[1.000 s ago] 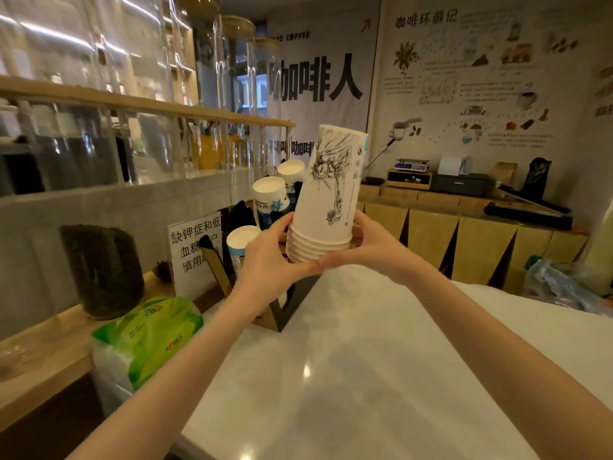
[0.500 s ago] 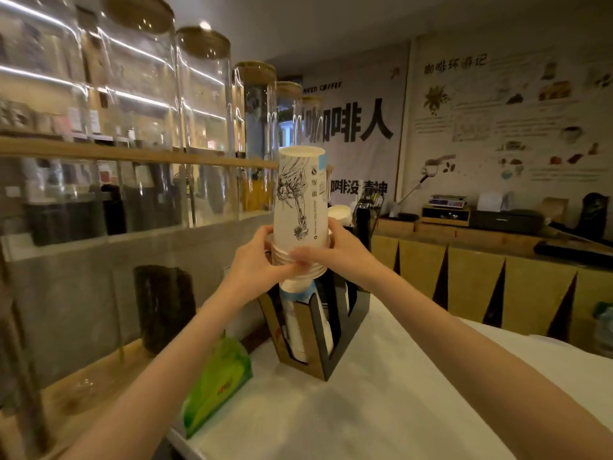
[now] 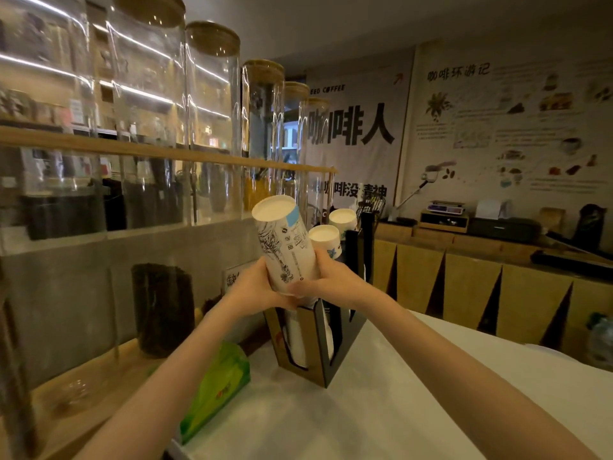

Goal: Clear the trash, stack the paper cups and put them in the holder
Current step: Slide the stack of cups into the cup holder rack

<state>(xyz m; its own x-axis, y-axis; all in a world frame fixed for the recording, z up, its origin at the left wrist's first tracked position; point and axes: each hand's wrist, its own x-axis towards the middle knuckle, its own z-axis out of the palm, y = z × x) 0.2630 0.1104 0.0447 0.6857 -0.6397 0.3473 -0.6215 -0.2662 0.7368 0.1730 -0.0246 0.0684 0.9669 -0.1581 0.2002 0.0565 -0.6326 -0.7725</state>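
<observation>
One white counter (image 3: 381, 413) carries a black-and-brown cup holder (image 3: 320, 346) and a green tissue pack (image 3: 215, 390), below a shelf of tall glass jars (image 3: 212, 121) in a café room. Two upturned cup stacks (image 3: 333, 232) stand behind the holder. The left hand (image 3: 253, 290) and right hand (image 3: 331, 282) both grip one printed white stack of paper cups (image 3: 285, 247), base up, tilted left, its lower end at the holder's front compartment.

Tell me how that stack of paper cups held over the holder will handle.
The stack of paper cups is probably light: thin paper, held at its lower end by the left hand and right hand. Its walls likely dent if squeezed. It tilts left, so it may tip against the holder unless straightened.
</observation>
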